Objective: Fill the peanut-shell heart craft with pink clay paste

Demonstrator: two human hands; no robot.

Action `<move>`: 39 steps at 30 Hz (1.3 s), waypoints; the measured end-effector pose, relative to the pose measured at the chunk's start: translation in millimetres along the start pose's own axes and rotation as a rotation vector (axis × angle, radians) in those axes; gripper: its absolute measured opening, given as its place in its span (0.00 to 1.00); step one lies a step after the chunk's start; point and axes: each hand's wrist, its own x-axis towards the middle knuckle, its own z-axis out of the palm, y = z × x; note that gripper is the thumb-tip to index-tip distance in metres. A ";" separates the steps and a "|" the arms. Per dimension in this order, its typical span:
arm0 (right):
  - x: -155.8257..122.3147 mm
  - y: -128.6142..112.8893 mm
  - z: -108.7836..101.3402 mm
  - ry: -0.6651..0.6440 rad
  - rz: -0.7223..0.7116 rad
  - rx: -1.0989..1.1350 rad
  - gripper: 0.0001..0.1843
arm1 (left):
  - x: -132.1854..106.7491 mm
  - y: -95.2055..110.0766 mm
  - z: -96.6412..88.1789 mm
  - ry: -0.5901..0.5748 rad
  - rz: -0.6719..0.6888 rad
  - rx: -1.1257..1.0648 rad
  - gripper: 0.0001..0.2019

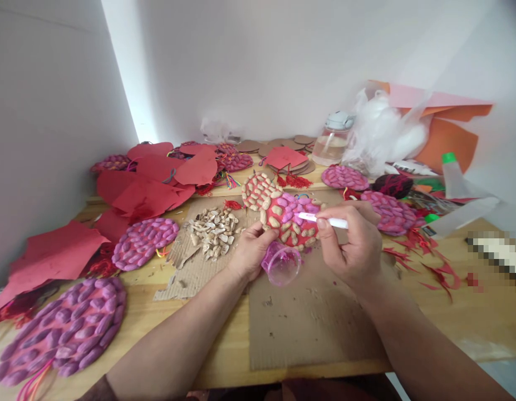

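Observation:
My left hand (254,250) is closed on the lower left edge of a red disc covered with peanut shells (294,236). Some of its shells are painted bright pink; the others are still plain tan. Against the left hand leans a clear plastic cup (285,267), tilted and stained pink-purple inside; whether fingers also grip it, I cannot tell. Between thumb and fingers, my right hand (352,239) holds a slim white pen-like tool (330,221), its pink tip at the painted shells. Just behind lies another disc with unpainted peanut shells (261,190).
A pile of loose peanut shells (214,231) lies on cardboard (311,328). Purple shell discs (69,328) and red paper pieces (145,186) spread leftward. Behind stand a lidded jar of liquid (330,146) and a plastic bag (377,128); green-capped bottles (456,178) are at right.

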 end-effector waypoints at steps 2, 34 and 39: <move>0.0 -0.5 0.4 0.013 -0.007 0.001 0.01 | -0.3 0.5 0.4 -0.006 -0.002 -0.009 0.20; 0.5 -3.6 -1.5 -0.024 0.020 0.044 0.02 | 1.2 -0.9 -0.2 0.013 0.010 -0.004 0.20; 0.1 -9.0 -0.8 -0.130 -0.015 0.074 0.02 | 0.1 -0.1 0.8 0.015 0.022 -0.008 0.20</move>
